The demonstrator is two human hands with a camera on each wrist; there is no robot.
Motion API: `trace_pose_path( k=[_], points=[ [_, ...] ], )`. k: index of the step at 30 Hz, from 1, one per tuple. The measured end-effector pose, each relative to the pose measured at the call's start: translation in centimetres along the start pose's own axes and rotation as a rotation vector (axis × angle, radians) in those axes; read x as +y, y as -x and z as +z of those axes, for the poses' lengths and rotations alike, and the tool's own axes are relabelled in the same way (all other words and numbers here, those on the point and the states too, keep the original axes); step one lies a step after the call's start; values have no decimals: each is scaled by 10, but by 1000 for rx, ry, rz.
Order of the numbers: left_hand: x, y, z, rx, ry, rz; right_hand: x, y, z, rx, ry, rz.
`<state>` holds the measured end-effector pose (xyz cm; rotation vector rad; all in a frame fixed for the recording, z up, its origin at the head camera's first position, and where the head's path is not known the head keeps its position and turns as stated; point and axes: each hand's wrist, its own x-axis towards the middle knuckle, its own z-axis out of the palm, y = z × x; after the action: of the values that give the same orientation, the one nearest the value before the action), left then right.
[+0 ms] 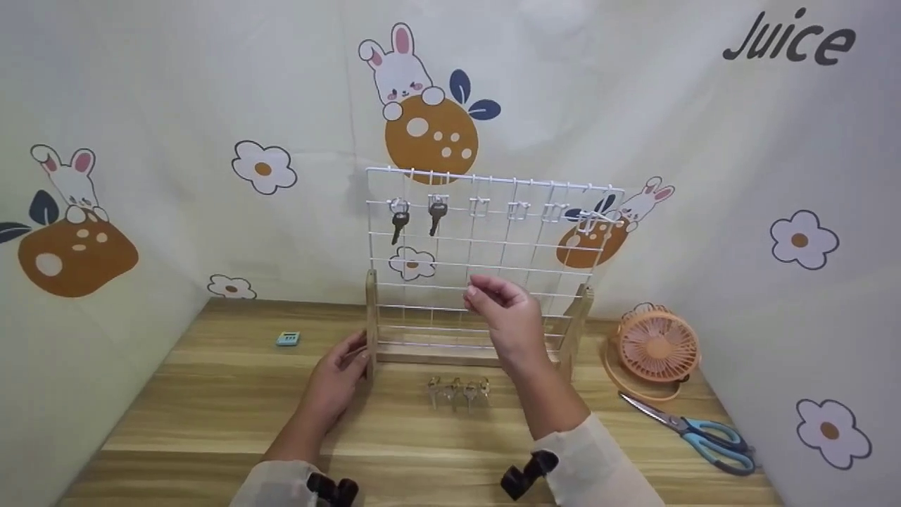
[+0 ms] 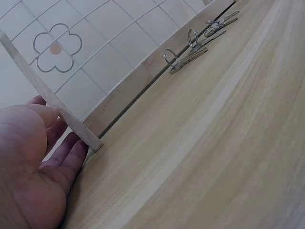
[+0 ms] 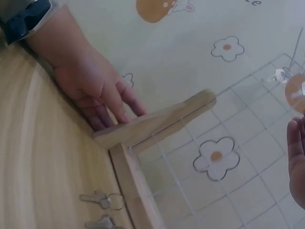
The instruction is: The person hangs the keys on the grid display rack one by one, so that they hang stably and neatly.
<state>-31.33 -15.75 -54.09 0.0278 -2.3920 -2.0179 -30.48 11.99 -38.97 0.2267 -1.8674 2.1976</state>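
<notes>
A white wire grid rack (image 1: 486, 265) stands upright in a wooden base. Two dark keys hang from its left hooks, one key (image 1: 400, 227) at the far left and another key (image 1: 438, 217) beside it. My left hand (image 1: 335, 382) rests its fingertips against the left wooden post (image 2: 71, 119). In front of the grid's middle, my right hand (image 1: 512, 320) is raised with its fingers bent slightly toward the thumb; nothing shows between them. Several keys (image 1: 469, 394) with rings lie on the table before the base; some also appear in the left wrist view.
More white hooks (image 1: 519, 210) hang along the grid's upper right. An orange fan (image 1: 658, 345) stands right of the rack, with blue-handled scissors (image 1: 704, 433) lying in front of it. A small teal timer (image 1: 288, 339) sits on the left. Printed cloth surrounds the wooden table (image 1: 211, 408).
</notes>
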Motion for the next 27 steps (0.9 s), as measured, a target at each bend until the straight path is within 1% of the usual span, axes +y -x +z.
trace_pose_path(
  k=[3, 7, 11, 14, 17, 21, 27],
  points=[
    [0, -1, 0, 0, 7, 1, 21, 7, -20, 8, 13, 45],
    [0, -1, 0, 7, 20, 5, 43, 12, -45, 18, 28, 70],
    [-1, -1, 2, 17, 15, 11, 61, 17, -64, 33, 84, 95],
    [-2, -3, 5, 5, 28, 16, 71, 21, -76, 44, 137, 122],
    [-2, -3, 8, -8, 36, 7, 80, 24, -84, 54, 164, 145],
    [-4, -2, 5, -1, 17, -24, 95, 25, -91, 61, 198, 175],
    [-1, -3, 1, -4, 5, -19, 111, 25, -98, 46, 225, 204]
  ],
)
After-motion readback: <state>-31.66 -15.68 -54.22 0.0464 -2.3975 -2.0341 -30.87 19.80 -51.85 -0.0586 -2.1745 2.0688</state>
